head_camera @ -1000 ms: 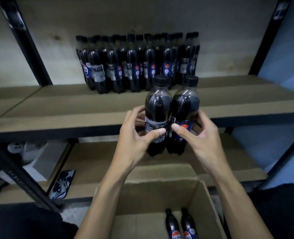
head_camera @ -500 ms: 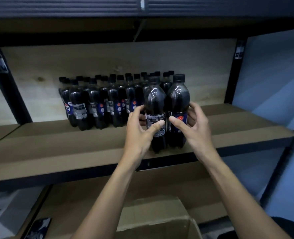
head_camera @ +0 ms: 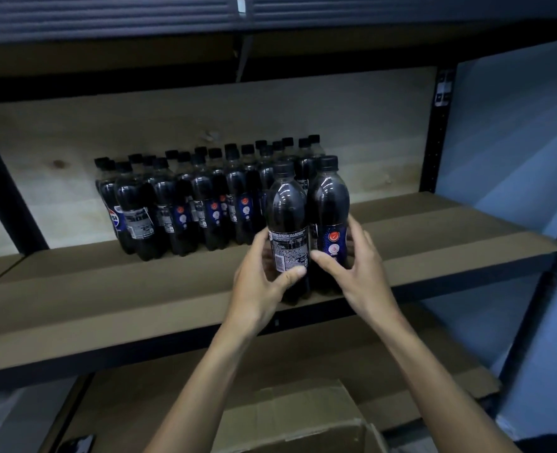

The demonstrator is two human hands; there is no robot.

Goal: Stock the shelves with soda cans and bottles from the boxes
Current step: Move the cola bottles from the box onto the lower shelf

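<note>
Two dark cola bottles with black caps stand side by side at the front of the brown shelf board [head_camera: 434,243]. My left hand [head_camera: 257,282] wraps the left bottle [head_camera: 287,204], thumb across its white label. My right hand [head_camera: 358,266] grips the right bottle [head_camera: 329,197], which shows a blue label with a red mark. Both bottles are upright; I cannot tell if their bases touch the board. Behind them, against the wooden back panel, stands a block of several matching bottles [head_camera: 185,204].
The open cardboard box [head_camera: 303,416] sits below, at the bottom edge, over a lower shelf board [head_camera: 434,364]. A black upright post [head_camera: 434,132] bounds the shelf on the right, another one on the left. Bare board lies to the right of the bottles.
Both hands have carried the two bottles up from above the box and forward over the shelf, closer to the stocked group. The view has tilted upward, so the box has dropped low.
</note>
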